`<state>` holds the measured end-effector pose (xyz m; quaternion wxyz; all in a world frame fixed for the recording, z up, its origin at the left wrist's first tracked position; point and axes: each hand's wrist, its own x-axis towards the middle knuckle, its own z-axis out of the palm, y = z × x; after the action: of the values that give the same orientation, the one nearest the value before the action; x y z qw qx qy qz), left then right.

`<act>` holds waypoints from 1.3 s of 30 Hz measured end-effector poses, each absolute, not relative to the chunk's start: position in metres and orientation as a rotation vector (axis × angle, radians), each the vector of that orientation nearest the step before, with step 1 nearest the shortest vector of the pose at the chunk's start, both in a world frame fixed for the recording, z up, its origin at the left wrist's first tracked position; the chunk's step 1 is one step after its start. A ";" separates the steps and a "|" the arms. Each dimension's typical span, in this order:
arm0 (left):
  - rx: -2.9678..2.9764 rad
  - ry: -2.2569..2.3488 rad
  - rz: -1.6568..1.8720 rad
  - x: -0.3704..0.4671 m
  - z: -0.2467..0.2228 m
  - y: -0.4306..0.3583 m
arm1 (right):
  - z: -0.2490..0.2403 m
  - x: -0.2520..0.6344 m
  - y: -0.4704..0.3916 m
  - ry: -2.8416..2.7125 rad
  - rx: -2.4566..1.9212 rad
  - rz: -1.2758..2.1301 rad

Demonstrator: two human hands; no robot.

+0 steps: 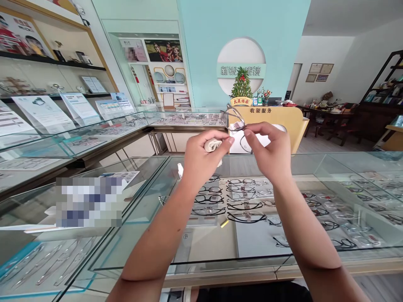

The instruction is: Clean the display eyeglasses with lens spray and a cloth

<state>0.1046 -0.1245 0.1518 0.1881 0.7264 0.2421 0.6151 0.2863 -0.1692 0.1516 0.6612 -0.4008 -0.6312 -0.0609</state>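
Observation:
Raised above the glass counter, my right hand (269,147) pinches a pair of eyeglasses (233,119) with thin dark rims. A small white tag or sticker shows at one lens. Close beside it, my left hand (203,157) has its fingers curled round a rolled white cloth (213,145). The left thumb and fingertips are near the frame; whether they touch it I cannot tell. Below my hands, several dark-framed glasses (245,217) lie in rows in the display case.
The glass counter (214,268) runs across in front of me. Papers (126,180) lie on the left glass top. More display cases (103,130) line the left and back. A yellow cashier desk (294,130) with a potted plant (242,86) stands beyond; shelves (53,63) rise at left.

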 end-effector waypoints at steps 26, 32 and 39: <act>2.167 1.196 1.099 0.053 0.126 -0.148 | 0.071 0.301 -0.180 -1.479 -1.266 -0.126; 2.590 1.272 0.317 0.035 0.115 -0.150 | 0.007 0.350 -0.158 -1.266 -1.669 0.071; 2.719 1.144 -0.210 0.027 0.073 -0.151 | -0.019 0.362 -0.145 -1.163 -1.714 0.092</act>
<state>0.0272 -0.1510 0.0732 0.0919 0.9155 0.3853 -0.0707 0.3625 -0.1447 -0.0193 0.5091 -0.7114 -0.4830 0.0383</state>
